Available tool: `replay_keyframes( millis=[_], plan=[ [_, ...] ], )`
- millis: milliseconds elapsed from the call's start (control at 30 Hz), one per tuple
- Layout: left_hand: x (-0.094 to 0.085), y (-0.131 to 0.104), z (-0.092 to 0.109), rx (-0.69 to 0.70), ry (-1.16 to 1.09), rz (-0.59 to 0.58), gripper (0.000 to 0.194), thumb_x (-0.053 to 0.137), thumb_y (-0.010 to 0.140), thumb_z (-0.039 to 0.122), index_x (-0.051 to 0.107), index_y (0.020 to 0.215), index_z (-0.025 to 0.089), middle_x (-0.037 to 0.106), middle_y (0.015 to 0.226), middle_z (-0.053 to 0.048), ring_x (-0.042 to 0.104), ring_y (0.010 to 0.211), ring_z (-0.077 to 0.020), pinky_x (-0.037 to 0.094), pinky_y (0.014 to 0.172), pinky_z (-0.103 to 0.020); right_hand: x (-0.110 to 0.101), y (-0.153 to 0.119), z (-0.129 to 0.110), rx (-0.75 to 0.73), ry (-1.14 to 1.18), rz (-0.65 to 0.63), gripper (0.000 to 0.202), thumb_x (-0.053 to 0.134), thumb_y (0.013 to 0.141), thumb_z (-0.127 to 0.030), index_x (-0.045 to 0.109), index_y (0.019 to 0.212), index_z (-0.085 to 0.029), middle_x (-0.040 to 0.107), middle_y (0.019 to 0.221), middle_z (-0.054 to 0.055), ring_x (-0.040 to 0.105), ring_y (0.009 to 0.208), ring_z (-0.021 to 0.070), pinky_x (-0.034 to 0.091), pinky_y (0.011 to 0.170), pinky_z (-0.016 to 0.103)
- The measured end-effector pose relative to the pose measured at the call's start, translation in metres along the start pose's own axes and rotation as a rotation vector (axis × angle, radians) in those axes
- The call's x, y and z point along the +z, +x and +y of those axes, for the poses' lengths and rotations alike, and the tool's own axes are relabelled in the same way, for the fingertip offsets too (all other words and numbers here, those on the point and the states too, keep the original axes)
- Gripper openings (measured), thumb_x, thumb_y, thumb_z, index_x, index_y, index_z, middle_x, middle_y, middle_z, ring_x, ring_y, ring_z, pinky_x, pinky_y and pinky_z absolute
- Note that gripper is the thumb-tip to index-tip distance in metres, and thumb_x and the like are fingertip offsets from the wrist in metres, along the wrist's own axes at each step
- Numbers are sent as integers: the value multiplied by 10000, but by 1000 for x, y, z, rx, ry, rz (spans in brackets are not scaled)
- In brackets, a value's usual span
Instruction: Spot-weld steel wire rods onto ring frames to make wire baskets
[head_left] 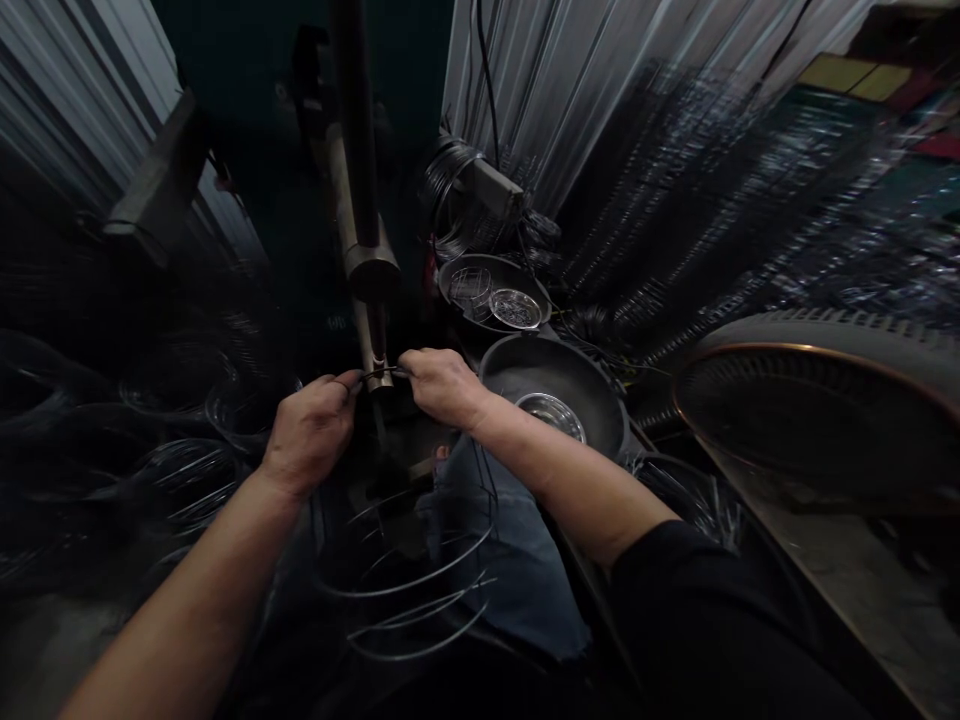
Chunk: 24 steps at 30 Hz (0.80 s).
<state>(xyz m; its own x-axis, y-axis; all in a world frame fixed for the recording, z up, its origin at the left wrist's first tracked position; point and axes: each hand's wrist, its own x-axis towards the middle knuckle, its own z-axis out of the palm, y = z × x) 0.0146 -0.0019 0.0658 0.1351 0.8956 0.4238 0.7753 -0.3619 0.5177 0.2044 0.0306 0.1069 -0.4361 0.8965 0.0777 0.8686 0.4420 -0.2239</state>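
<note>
Both my hands grip a thin metal wire point(386, 370) at the tips of a spot welder's electrodes. My left hand point(315, 425) is closed on the wire's left side, and my right hand point(441, 385) pinches it on the right. Between them the wire crosses the lower electrode point(381, 384), just under the slim tip of the upper electrode point(379, 335). Whether the tip presses on the wire I cannot tell. Several curved wires point(420, 585) of what looks like a wire frame hang below my hands, in front of my jeans point(517, 545).
Right of my hands stands a round pan point(499, 370) with a shiny wire ring coil in it; a second pan point(459, 265) lies behind. A large round fan-like guard point(817, 420) is at far right. Stacked wire frames point(675, 220) line the right wall; blurred wire hoops point(180, 480) lie at left.
</note>
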Motion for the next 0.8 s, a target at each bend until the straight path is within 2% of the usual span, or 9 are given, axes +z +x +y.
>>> replay_keyframes(
  millis=[333, 667, 800],
  plan=[
    [-4, 4, 0, -6, 75, -47, 343, 381, 877, 317, 686, 918, 168, 696, 918, -96, 661, 843, -212, 518, 795, -307, -3, 6, -4, -39, -89, -25, 322, 426, 899, -170, 646, 1134, -188, 685, 1011, 92, 627, 856, 210, 389, 659, 279],
    [-3, 10, 7, -23, 169, -57, 372, 355, 893, 298, 689, 980, 160, 707, 932, -98, 664, 871, -225, 503, 812, -312, -4, 17, 5, -91, -69, -38, 286, 445, 902, -178, 649, 1102, -171, 690, 1037, 90, 630, 913, 209, 413, 697, 273],
    [-3, 11, 8, -57, 143, -70, 350, 363, 888, 290, 693, 909, 177, 705, 887, -88, 663, 843, -215, 503, 813, -307, -3, 18, 5, -93, -65, -42, 293, 456, 882, -159, 649, 1102, -169, 692, 1039, 89, 629, 911, 207, 414, 706, 275]
  ],
)
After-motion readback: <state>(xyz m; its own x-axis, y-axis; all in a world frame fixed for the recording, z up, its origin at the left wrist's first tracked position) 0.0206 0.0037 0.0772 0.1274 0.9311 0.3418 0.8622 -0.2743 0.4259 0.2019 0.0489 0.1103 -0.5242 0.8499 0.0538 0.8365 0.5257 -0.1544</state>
